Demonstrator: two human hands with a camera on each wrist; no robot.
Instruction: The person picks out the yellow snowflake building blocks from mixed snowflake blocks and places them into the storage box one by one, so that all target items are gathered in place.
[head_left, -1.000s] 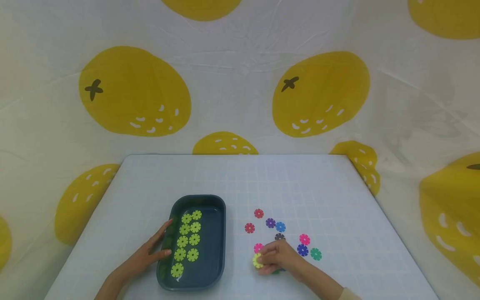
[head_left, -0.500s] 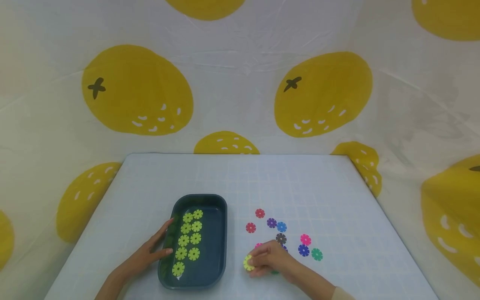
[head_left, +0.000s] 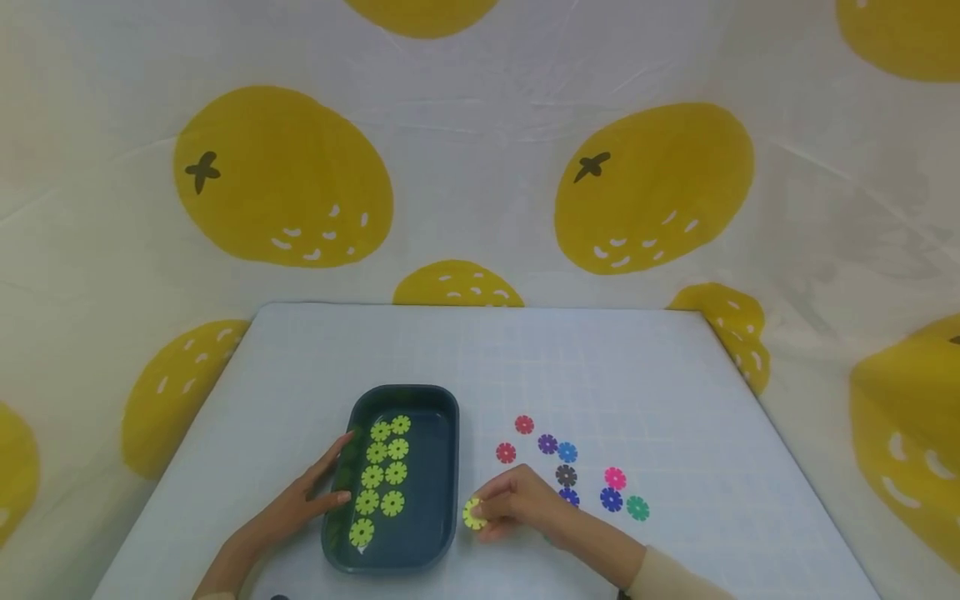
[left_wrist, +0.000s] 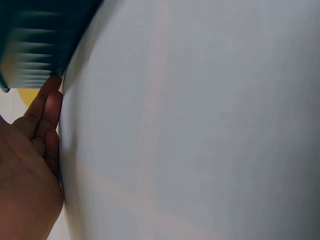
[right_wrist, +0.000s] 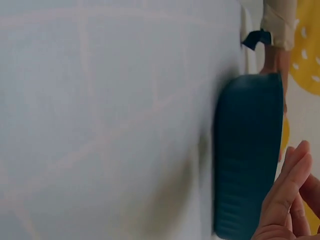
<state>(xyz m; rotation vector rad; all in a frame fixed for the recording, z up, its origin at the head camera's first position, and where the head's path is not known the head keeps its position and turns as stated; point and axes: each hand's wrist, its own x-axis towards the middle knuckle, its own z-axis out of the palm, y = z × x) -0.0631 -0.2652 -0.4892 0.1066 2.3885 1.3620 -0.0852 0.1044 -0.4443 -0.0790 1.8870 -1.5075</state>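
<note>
My right hand [head_left: 519, 503] pinches a yellow flower-shaped interlocking disc [head_left: 472, 515] between thumb and fingers, just off the right rim of a dark teal tray [head_left: 426, 467]. The disc is out of sight in the right wrist view, where the hand [right_wrist: 286, 202] is beside the tray wall [right_wrist: 245, 155]. Inside the tray, several matching yellow discs [head_left: 396, 473] lie in two columns toward the left. My left hand [head_left: 300, 500] rests at the tray's left side, thumb near the rim. In the left wrist view its fingers [left_wrist: 44, 111] extend fairly straight to the ribbed tray wall [left_wrist: 35, 47].
Several loose discs lie on the white table [head_left: 600, 358] to the right: red [head_left: 506, 452], purple [head_left: 547, 444], light blue [head_left: 567, 452], black [head_left: 566, 476], pink [head_left: 615, 477], dark blue [head_left: 611, 499] and green [head_left: 637, 508]. A fruit-patterned cloth [head_left: 465, 183] hangs behind the table.
My right hand has moved left with the yellow disc, from among the loose discs to near the tray's right rim. The left hand stays at the tray. The head view shifts slightly.
</note>
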